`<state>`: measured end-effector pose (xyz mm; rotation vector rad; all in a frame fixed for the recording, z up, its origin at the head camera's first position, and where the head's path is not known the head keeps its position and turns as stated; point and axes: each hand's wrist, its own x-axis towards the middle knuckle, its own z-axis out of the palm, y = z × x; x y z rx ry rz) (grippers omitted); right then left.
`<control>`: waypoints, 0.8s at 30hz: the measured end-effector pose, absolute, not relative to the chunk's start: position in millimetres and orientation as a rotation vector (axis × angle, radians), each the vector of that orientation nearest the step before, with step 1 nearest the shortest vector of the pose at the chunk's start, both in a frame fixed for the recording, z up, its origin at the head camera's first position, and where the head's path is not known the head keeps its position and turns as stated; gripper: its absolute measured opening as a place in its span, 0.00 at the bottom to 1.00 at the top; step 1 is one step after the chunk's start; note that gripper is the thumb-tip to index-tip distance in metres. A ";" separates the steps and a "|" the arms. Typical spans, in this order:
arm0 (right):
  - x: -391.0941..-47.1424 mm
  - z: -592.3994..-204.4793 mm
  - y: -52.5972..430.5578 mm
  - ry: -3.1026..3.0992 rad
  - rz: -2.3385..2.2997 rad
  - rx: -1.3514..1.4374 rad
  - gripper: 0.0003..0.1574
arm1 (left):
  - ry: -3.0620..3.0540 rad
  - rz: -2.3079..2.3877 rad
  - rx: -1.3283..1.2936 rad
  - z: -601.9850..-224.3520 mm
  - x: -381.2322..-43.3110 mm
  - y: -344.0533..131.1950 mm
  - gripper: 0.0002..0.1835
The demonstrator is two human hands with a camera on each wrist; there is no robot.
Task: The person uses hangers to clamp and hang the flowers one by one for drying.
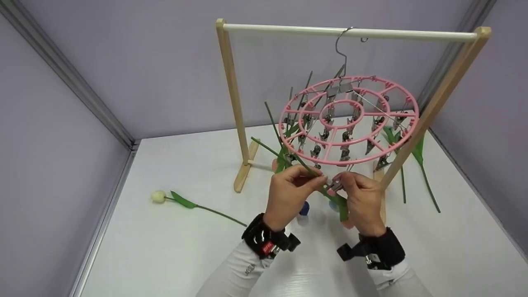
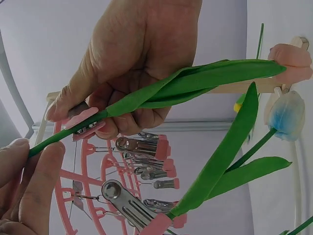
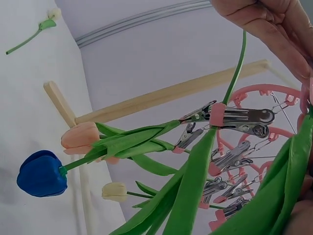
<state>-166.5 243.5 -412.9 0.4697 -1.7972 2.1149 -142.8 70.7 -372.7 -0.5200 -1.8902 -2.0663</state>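
Observation:
My left hand (image 1: 286,194) pinches the green stem of an artificial tulip (image 2: 44,144) between thumb and fingers. The tulip hangs head down; its pink bloom (image 1: 347,224) shows under my right hand (image 1: 365,200). That right hand grips a metal clip (image 2: 84,122) with pink tips, and the stem lies between those tips in the left wrist view. The clip belongs to a round pink hanger (image 1: 346,163) just above both hands. Close by, another clip (image 3: 234,117) holds a stem beside a blue tulip (image 3: 41,174). A blue-and-white tulip (image 2: 287,115) also hangs near.
The hanger hooks over the white bar (image 1: 284,29) of a wooden stand (image 1: 233,90). Several clipped tulips hang at its left, stems up, and more green stems (image 1: 429,185) show at the right. A cream tulip (image 1: 158,196) lies on the white table (image 1: 165,255) at left.

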 end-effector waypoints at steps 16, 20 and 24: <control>-167.7 -411.8 247.8 -1.981 2.127 0.494 0.19 | -1.893 -2.061 -0.506 -377.0 -146.0 64.6 0.05; -168.2 -414.4 252.6 -2.087 2.056 0.457 0.15 | -1.908 -2.063 -0.488 -380.7 -149.0 62.5 0.06; -168.5 -420.8 255.2 -2.155 1.964 0.422 0.12 | -1.915 -2.074 -0.472 -384.5 -152.2 59.5 0.06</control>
